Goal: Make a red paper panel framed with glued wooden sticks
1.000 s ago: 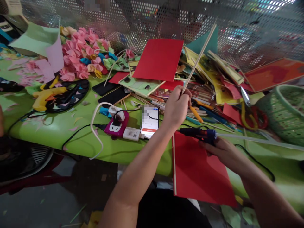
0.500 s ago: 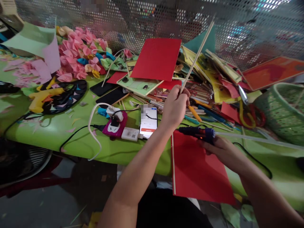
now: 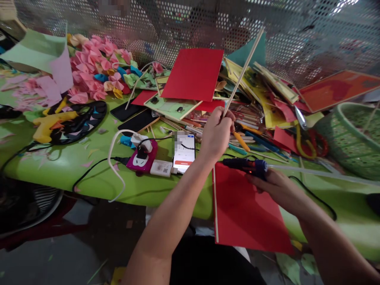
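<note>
Clearly two hands are at work over the green bench (image 3: 89,174). The left grip (image 3: 218,134) is pressed together, pinching one thin wooden stick (image 3: 243,69) near its lower end; the stick slants up and to the right above the clutter. The right grip (image 3: 276,188) is curled about the blue rear of one small glue gun (image 3: 245,163), whose dark nose points left and shows a small red light. One pale glue rod (image 3: 314,173) runs out of it to the right. Both hands hover over one red sheet (image 3: 246,213) that overhangs the near edge of the bench, with a second stick (image 3: 215,206) lying along its left edge.

Another red sheet (image 3: 192,73) is propped on the pile behind. Three phones lie left of the hands: one lit phone (image 3: 184,152) and two dark phones (image 3: 133,116). One yellow glue gun (image 3: 47,126) lies at far left, below a heap of pink paper flowers (image 3: 95,75), and one green basket (image 3: 353,138) stands at right.

No writing can be read; the white block (image 3: 160,168) beside the lit phone bears only a square code.

Since a second ago both holds have stayed the same, and the whole view has merely drifted a little.
</note>
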Available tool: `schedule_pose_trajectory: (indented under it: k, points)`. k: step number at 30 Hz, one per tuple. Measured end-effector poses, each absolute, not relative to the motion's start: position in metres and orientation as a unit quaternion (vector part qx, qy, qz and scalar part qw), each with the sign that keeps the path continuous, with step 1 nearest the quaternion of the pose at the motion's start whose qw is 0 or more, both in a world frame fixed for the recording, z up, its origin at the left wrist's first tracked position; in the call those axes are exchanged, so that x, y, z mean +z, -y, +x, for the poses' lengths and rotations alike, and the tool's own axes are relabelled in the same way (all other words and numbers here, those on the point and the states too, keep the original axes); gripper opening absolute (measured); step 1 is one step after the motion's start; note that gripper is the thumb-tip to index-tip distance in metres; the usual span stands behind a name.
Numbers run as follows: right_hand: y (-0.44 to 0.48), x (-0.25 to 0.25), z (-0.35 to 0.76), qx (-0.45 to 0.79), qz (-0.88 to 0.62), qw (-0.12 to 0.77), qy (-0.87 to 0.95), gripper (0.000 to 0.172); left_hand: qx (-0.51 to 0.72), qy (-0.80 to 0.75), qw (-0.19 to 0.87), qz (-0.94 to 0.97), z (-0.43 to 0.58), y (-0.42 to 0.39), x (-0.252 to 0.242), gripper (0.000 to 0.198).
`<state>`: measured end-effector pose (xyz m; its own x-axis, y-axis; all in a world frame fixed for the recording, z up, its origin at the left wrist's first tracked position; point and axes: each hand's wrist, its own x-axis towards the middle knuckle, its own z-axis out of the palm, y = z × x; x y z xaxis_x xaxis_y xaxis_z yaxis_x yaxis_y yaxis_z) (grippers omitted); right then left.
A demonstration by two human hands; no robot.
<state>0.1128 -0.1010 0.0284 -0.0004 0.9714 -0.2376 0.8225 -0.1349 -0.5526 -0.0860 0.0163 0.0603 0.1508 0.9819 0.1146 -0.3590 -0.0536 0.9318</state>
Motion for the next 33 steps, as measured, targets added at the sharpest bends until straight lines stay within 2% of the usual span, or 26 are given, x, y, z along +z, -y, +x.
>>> schedule_pose_trajectory:
  k: [9, 18, 26, 33]
  points:
    - [0.107, 0.031, 0.128, 0.293, -0.717, 0.116, 0.622, 0.062, 0.552, -0.33, 0.604, 0.471, -0.088, -0.013, 0.064, 0.017]
    - [0.104, 0.027, 0.122, 0.284, -0.709, 0.127, 0.633, 0.056, 0.553, -0.336, 0.606, 0.463, -0.087, -0.014, 0.063, 0.018]
    - [0.106, 0.032, 0.129, 0.275, -0.718, 0.114, 0.629, 0.06, 0.552, -0.322, 0.616, 0.461, -0.087, -0.014, 0.062, 0.018]
    - [0.103, 0.033, 0.117, 0.282, -0.71, 0.115, 0.634, 0.052, 0.558, -0.32, 0.609, 0.464, -0.086, -0.015, 0.06, 0.017]
